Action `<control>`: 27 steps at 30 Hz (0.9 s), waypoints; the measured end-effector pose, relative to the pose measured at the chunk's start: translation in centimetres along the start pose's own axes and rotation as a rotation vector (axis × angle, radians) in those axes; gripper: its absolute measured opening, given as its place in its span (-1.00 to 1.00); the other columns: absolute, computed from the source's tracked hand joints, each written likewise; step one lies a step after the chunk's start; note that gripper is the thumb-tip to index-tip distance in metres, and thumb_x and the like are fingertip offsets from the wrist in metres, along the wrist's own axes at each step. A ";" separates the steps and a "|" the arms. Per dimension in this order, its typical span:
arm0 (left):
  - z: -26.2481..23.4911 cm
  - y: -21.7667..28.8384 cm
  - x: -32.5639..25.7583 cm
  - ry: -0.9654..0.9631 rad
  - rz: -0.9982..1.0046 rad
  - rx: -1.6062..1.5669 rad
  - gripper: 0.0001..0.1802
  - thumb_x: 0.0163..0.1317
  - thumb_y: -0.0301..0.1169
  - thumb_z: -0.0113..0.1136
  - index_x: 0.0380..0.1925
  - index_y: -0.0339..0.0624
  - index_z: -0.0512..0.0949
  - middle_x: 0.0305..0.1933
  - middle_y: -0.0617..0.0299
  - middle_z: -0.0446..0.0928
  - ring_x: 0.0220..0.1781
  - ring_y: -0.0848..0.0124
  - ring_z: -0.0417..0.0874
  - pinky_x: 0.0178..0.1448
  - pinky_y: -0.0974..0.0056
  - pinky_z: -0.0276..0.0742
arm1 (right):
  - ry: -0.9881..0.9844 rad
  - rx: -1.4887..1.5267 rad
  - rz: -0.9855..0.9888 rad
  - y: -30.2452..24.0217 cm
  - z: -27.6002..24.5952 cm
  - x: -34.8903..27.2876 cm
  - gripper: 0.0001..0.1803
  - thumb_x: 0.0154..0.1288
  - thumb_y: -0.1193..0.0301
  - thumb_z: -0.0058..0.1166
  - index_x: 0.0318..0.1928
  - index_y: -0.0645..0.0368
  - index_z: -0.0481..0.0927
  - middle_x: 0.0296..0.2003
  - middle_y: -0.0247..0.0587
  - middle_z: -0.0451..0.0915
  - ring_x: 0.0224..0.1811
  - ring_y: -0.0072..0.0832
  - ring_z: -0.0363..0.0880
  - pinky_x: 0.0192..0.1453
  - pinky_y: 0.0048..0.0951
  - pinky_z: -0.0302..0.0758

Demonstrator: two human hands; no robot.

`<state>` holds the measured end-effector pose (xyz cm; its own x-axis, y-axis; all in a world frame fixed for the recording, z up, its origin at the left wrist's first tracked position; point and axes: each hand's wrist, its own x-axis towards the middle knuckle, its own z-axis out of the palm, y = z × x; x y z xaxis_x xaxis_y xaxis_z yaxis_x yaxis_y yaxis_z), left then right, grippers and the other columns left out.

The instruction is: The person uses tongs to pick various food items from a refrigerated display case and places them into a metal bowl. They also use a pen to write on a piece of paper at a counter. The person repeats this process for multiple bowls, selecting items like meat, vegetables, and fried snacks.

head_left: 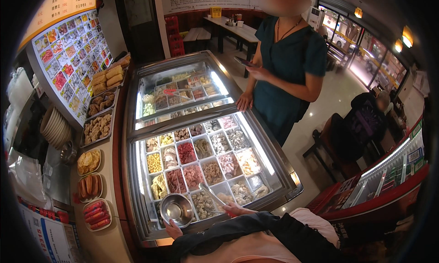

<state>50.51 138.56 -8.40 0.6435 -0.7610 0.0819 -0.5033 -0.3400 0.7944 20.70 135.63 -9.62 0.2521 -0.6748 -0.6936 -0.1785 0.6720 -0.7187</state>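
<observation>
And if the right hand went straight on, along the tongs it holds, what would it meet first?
Following the tongs, the right hand would probably meet the reddish food pieces first, just past the tip; its height above them is hard to judge here.

The person wears a loose, softly creased black garment (274,227) with long, plain sleeves (196,240) ending near the wrists, and smooth pale pink cloth (315,218) shows beside the black fabric.
</observation>
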 end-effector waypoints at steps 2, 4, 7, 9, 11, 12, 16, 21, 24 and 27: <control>0.1 -0.3 0.1 -0.003 -0.015 0.029 -0.55 0.17 -0.22 -0.15 -0.11 -0.42 0.33 -0.34 -0.21 0.46 -0.29 -0.06 0.47 -0.23 0.10 0.35 | 0.001 -0.004 0.003 -0.6 0.1 -0.7 -0.58 0.11 0.02 -0.08 -0.37 0.17 0.35 -0.57 -0.32 0.36 -0.62 -0.59 0.30 -0.60 -0.54 0.27; 0.3 -0.6 0.2 -0.011 -0.025 0.042 -0.54 0.17 -0.22 -0.15 -0.11 -0.43 0.32 -0.34 -0.21 0.46 -0.29 -0.06 0.47 -0.23 0.10 0.35 | -0.002 -0.030 0.001 -1.1 -0.1 -1.3 -0.57 0.11 0.01 -0.08 -0.37 0.16 0.35 -0.58 -0.33 0.36 -0.63 -0.59 0.29 -0.60 -0.54 0.27; 0.0 -0.1 0.1 -0.021 -0.007 0.025 -0.54 0.17 -0.22 -0.16 -0.10 -0.43 0.32 -0.33 -0.21 0.46 -0.29 -0.06 0.47 -0.23 0.10 0.35 | 0.005 -0.062 0.002 -1.5 0.0 -1.6 -0.54 0.11 -0.02 -0.09 -0.51 0.17 0.38 -0.62 -0.37 0.34 -0.59 -0.61 0.28 -0.53 -0.52 0.24; 0.0 -0.7 0.2 -0.005 -0.013 0.050 -0.55 0.17 -0.23 -0.15 -0.10 -0.42 0.32 -0.33 -0.22 0.46 -0.29 -0.07 0.47 -0.23 0.09 0.35 | -0.050 -0.078 -0.011 -1.4 0.0 -1.2 -0.54 0.12 -0.02 -0.10 -0.49 0.18 0.39 -0.61 -0.36 0.35 -0.58 -0.60 0.29 -0.52 -0.51 0.25; 0.0 -0.9 0.2 0.006 -0.005 0.066 -0.56 0.17 -0.23 -0.15 -0.10 -0.41 0.31 -0.33 -0.23 0.45 -0.29 -0.08 0.47 -0.24 0.09 0.35 | -0.050 -0.068 -0.024 -0.7 0.0 -0.5 -0.55 0.12 -0.01 -0.10 -0.46 0.17 0.37 -0.61 -0.35 0.35 -0.61 -0.61 0.28 -0.56 -0.53 0.24; 0.1 -0.8 0.2 0.007 0.007 0.071 -0.57 0.17 -0.23 -0.14 -0.10 -0.40 0.31 -0.33 -0.24 0.45 -0.29 -0.08 0.47 -0.24 0.08 0.35 | -0.021 -0.050 -0.032 -0.1 0.1 -0.1 -0.57 0.12 0.00 -0.09 -0.45 0.15 0.36 -0.63 -0.35 0.35 -0.64 -0.62 0.27 -0.60 -0.55 0.24; 0.4 -0.4 0.1 0.028 0.066 0.057 -0.57 0.17 -0.23 -0.13 -0.10 -0.39 0.30 -0.33 -0.25 0.44 -0.29 -0.09 0.46 -0.26 0.07 0.35 | -0.007 -0.036 -0.038 1.1 -0.3 0.7 -0.60 0.13 0.03 -0.08 -0.43 0.13 0.33 -0.63 -0.36 0.33 -0.68 -0.63 0.25 -0.64 -0.59 0.24; 0.0 -0.7 0.2 0.027 0.050 0.053 -0.56 0.17 -0.24 -0.13 -0.10 -0.41 0.30 -0.38 -0.25 0.45 -0.34 -0.10 0.47 -0.30 0.08 0.36 | -0.002 -0.061 -0.023 -1.0 0.4 -0.9 -0.54 0.12 -0.01 -0.10 -0.52 0.18 0.40 -0.64 -0.34 0.37 -0.61 -0.58 0.30 -0.53 -0.50 0.26; 0.2 -0.6 0.1 0.014 0.047 0.038 -0.57 0.17 -0.24 -0.13 -0.11 -0.42 0.30 -0.39 -0.25 0.45 -0.35 -0.10 0.47 -0.31 0.07 0.36 | -0.018 -0.083 -0.001 -1.3 0.0 -1.2 -0.58 0.12 0.01 -0.09 -0.40 0.15 0.34 -0.61 -0.35 0.34 -0.63 -0.62 0.28 -0.57 -0.55 0.26; 0.4 0.1 -0.1 0.028 0.056 0.050 -0.57 0.17 -0.25 -0.13 -0.11 -0.41 0.31 -0.40 -0.24 0.46 -0.35 -0.10 0.47 -0.32 0.07 0.36 | -0.022 -0.072 0.006 -0.7 -0.5 -0.7 -0.59 0.13 0.02 -0.09 -0.36 0.14 0.31 -0.60 -0.35 0.33 -0.65 -0.64 0.26 -0.61 -0.59 0.25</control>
<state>50.13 138.34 -8.57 0.6290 -0.7641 0.1431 -0.5669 -0.3249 0.7570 20.20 135.48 -8.70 0.2717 -0.6636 -0.6971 -0.2483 0.6515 -0.7169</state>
